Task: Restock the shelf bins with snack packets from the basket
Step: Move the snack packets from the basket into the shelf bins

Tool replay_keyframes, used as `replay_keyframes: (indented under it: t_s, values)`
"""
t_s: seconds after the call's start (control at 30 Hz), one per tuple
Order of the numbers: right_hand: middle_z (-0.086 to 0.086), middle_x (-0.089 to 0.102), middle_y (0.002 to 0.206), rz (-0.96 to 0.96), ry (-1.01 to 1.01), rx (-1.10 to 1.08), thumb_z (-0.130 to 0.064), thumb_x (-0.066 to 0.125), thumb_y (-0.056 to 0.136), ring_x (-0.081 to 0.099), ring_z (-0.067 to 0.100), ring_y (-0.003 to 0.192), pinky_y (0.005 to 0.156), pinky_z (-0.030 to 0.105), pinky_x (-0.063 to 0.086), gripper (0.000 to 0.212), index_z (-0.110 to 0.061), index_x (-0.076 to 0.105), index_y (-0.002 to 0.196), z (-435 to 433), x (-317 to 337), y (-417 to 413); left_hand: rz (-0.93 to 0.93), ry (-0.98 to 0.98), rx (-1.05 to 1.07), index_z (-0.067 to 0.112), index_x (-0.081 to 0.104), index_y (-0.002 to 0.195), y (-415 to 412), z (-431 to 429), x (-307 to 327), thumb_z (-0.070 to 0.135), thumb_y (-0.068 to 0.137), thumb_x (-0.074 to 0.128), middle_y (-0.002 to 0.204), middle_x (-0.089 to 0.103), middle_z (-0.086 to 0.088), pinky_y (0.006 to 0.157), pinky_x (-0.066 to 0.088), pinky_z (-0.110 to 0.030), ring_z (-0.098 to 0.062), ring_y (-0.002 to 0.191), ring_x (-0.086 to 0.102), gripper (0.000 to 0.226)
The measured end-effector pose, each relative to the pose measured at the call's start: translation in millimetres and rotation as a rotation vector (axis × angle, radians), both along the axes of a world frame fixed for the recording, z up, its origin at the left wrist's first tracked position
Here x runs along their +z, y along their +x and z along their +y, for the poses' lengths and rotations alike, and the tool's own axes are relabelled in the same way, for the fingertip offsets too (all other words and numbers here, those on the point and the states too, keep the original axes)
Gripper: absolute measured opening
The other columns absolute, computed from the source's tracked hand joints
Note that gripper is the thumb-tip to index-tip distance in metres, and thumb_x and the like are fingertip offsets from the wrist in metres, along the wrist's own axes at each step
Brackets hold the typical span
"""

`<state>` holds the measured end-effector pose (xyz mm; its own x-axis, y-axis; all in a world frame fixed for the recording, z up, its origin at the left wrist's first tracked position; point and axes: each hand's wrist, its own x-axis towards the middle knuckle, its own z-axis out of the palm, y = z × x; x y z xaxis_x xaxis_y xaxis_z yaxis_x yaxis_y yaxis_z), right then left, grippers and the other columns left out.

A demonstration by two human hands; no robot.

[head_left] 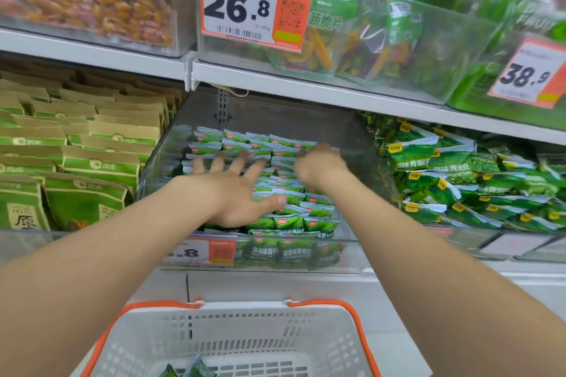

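Clear bin (153,162), green pea packets (291,220) rowed: my left hand (232,193) fingers released, flat on them; right hand (318,165) curled, grasp I cannot tell. Spare packets (183,372) in basket (245,330) lie below, nearer my left.

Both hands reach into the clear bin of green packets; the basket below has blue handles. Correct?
No: in the head view the basket has orange handles. The left hand and right hand do reach into the clear bin of green packets.

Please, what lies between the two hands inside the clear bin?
Head view: only rows of green snack packets lie between the left hand and the right hand.
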<state>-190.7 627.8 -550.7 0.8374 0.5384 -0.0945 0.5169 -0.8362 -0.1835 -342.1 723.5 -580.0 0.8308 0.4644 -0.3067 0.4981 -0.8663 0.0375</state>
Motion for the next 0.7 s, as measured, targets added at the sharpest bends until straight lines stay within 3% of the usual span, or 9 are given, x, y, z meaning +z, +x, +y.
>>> replay_keyframes:
  t_s: [0.1,0.23,0.3,0.33,0.4,0.47,0.6,0.7]
  values:
    - [0.026,0.037,0.156,0.173,0.149,-0.129,-0.042,0.029,0.110,0.050,0.040,0.136,0.111,0.049,0.045,0.066,0.004,0.020,0.157,-7.3,-15.6,-7.0,-0.026,0.000,-0.012,0.045,-0.021,0.161,-6.8,-0.4,-4.8,0.098,0.077,0.003,0.171,-0.027,0.007,0.123,-0.010,-0.068,-0.035,0.159,-0.020,0.102]
    - [0.023,0.037,0.156,0.363,0.265,-0.199,-0.036,0.041,0.105,0.057,0.034,0.122,0.092,0.038,0.050,0.077,0.000,0.003,0.162,-11.4,-17.2,-4.7,-0.077,-0.079,0.025,0.045,-0.016,0.162,-8.5,-3.3,-7.6,0.097,0.075,0.002,0.171,-0.025,0.008,0.122,-0.014,-0.067,-0.032,0.158,-0.024,0.103]
    - [0.020,0.043,0.154,0.442,0.339,-0.179,-0.026,0.043,0.105,0.058,0.031,0.113,0.087,0.037,0.048,0.070,0.003,0.011,0.161,-9.0,-12.3,-9.2,-0.092,-0.092,0.045,0.046,-0.013,0.163,-7.3,-4.4,-8.6,0.096,0.074,0.000,0.172,-0.024,0.008,0.122,-0.014,-0.068,-0.031,0.158,-0.024,0.103]
    - [0.019,0.045,0.154,0.469,0.358,-0.170,-0.023,0.041,0.107,0.058,0.032,0.116,0.092,0.039,0.048,0.063,0.003,0.020,0.160,-8.5,-9.9,-11.6,-0.097,-0.084,0.051,0.045,-0.012,0.163,-6.7,-5.1,-9.5,0.095,0.074,0.000,0.172,-0.023,0.008,0.122,-0.013,-0.068,-0.032,0.158,-0.024,0.102]
    - [0.015,0.042,0.159,0.510,0.382,-0.156,-0.018,0.038,0.109,0.049,0.032,0.139,0.108,0.040,0.044,0.053,0.001,0.028,0.157,-11.0,-5.9,-14.5,-0.103,-0.072,0.057,0.045,-0.013,0.163,-5.3,-6.0,-11.5,0.093,0.077,0.000,0.172,-0.024,0.006,0.121,-0.013,-0.069,-0.033,0.158,-0.023,0.099]
    - [0.012,0.037,0.162,0.549,0.363,-0.132,-0.016,0.036,0.110,0.040,0.030,0.147,0.111,0.038,0.038,0.052,-0.003,0.026,0.159,-17.6,-3.7,-13.8,-0.100,-0.077,0.056,0.044,-0.014,0.163,-4.3,-5.7,-12.9,0.092,0.078,0.000,0.172,-0.025,0.006,0.121,-0.013,-0.070,-0.033,0.158,-0.024,0.098]
    - [0.014,0.044,0.158,0.496,0.303,-0.127,-0.019,0.034,0.108,0.043,0.033,0.145,0.120,0.048,0.037,0.049,-0.003,0.039,0.154,-19.1,-3.9,-7.3,-0.071,-0.101,0.057,0.046,-0.017,0.162,-2.5,-2.1,-9.7,0.092,0.078,-0.002,0.170,-0.029,0.008,0.121,-0.015,-0.068,-0.031,0.157,-0.027,0.097]
    - [0.023,0.051,0.148,0.369,0.122,-0.052,-0.013,0.034,0.108,0.051,0.039,0.134,0.110,0.046,0.045,0.042,0.001,0.051,0.144,-15.0,-3.9,-9.4,-0.071,-0.022,0.032,0.043,-0.012,0.164,-0.4,-2.3,-7.1,0.085,0.090,0.002,0.171,-0.026,0.008,0.119,-0.019,-0.069,-0.030,0.157,-0.028,0.086]
